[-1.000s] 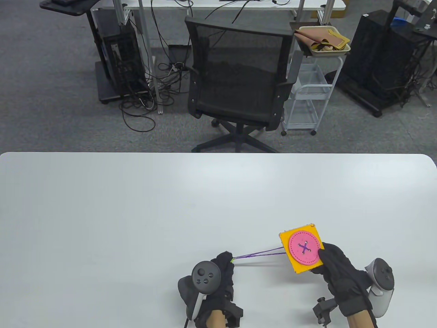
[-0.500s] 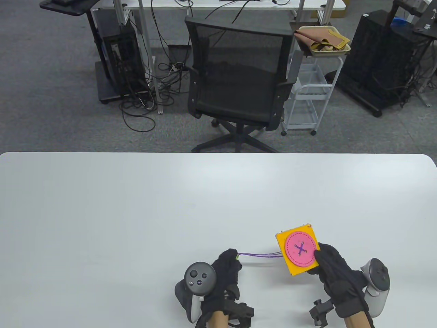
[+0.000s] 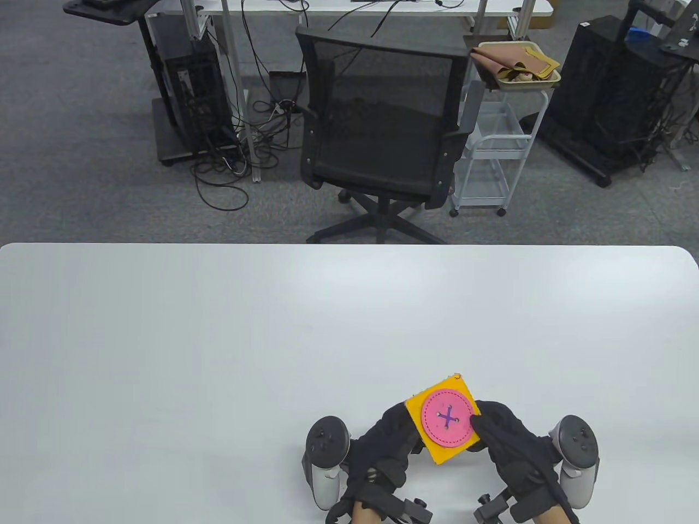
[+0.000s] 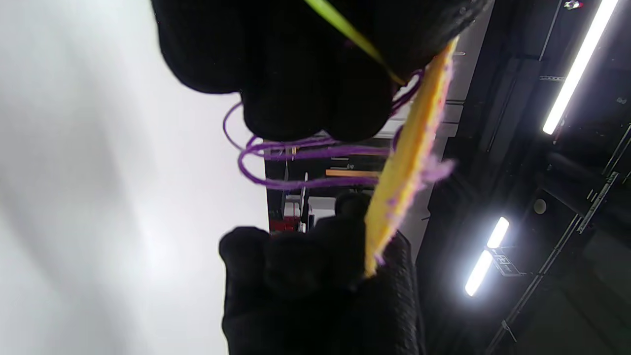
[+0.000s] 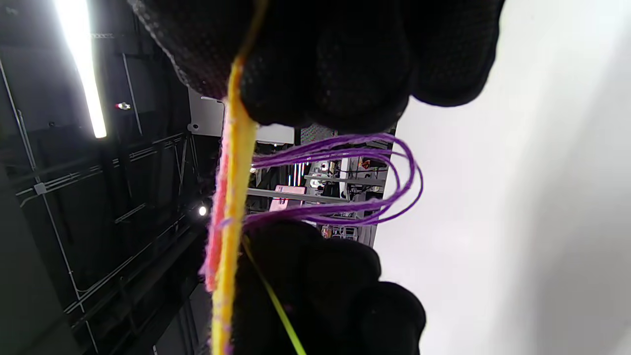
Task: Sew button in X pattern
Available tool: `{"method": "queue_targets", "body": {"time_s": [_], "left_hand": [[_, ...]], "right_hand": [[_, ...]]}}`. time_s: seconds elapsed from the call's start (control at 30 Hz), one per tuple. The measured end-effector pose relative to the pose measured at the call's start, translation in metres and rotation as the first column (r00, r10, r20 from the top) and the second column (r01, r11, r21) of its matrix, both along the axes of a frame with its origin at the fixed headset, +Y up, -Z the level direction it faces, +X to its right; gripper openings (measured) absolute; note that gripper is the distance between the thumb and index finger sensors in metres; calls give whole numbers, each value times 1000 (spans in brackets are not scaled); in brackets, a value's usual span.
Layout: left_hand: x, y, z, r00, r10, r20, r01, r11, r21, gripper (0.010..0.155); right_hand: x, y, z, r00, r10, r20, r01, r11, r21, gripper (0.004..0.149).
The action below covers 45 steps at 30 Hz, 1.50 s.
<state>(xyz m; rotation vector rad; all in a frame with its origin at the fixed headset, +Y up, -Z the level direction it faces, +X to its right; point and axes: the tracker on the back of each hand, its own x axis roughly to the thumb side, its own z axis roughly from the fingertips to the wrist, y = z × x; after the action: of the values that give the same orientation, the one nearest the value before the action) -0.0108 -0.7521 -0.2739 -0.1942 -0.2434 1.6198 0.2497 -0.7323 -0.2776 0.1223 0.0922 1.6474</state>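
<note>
A yellow felt square (image 3: 437, 454) carries a pink button (image 3: 448, 419) stitched with a purple X. It is held tilted above the white table (image 3: 218, 338), near the front edge. My right hand (image 3: 486, 431) pinches the square's right edge; the right wrist view shows its fingers (image 5: 345, 59) clamped on the edge-on felt (image 5: 231, 172). My left hand (image 3: 398, 434) is against the square's left edge and reaches behind it. It pinches a green needle (image 4: 345, 29) whose tip is at the felt's back. Slack purple thread (image 4: 296, 162) loops behind the felt, also in the right wrist view (image 5: 355, 182).
A black office chair (image 3: 382, 125) stands beyond the table's far edge. A white cart (image 3: 491, 147) with a tray of brown cloth (image 3: 519, 65) is to its right. Cables and computer stands are on the floor at the back.
My left hand moved right, from about a hand's width away to the back of the felt, and the taut thread went slack. My right hand brought the square left and toward me.
</note>
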Motion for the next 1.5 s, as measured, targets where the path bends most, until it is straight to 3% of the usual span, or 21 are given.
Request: {"method": "queue_targets", "body": {"time_s": [0.4, 0.6, 0.77, 0.9, 1.07, 1.2, 1.3, 1.4, 1.5], "left_hand": [[7, -1, 1, 979, 128, 158, -127, 992, -19, 49], [8, 1, 2, 976, 130, 175, -130, 991, -11, 71], [5, 9, 4, 999, -38, 29, 36, 998, 46, 62], [1, 13, 5, 987, -130, -94, 136, 988, 66, 47], [0, 17, 6, 961, -207, -183, 223, 972, 75, 43], [-5, 26, 6, 918, -288, -271, 320, 944, 82, 42], [-12, 39, 5, 875, -349, -336, 391, 918, 66, 42], [-19, 48, -1, 822, -447, -353, 483, 875, 16, 41], [-27, 52, -15, 758, -563, -328, 566, 818, -96, 41]], "right_hand": [[-1, -2, 1, 995, 86, 45, -85, 996, -11, 41], [0, -3, 1, 993, 97, 66, -95, 995, -33, 41], [0, -3, 1, 989, 122, 79, -119, 992, -32, 41], [-2, -4, 1, 988, 133, 79, -131, 991, -25, 41], [-2, -4, 1, 987, 139, 74, -139, 990, -13, 41], [-3, -1, 3, 983, 169, 68, -171, 985, 18, 47], [-3, 3, 5, 975, 208, 77, -213, 975, 56, 59], [-3, 6, 6, 967, 235, 93, -244, 966, 89, 69], [-4, 7, 8, 957, 267, 109, -279, 954, 111, 76]]}}
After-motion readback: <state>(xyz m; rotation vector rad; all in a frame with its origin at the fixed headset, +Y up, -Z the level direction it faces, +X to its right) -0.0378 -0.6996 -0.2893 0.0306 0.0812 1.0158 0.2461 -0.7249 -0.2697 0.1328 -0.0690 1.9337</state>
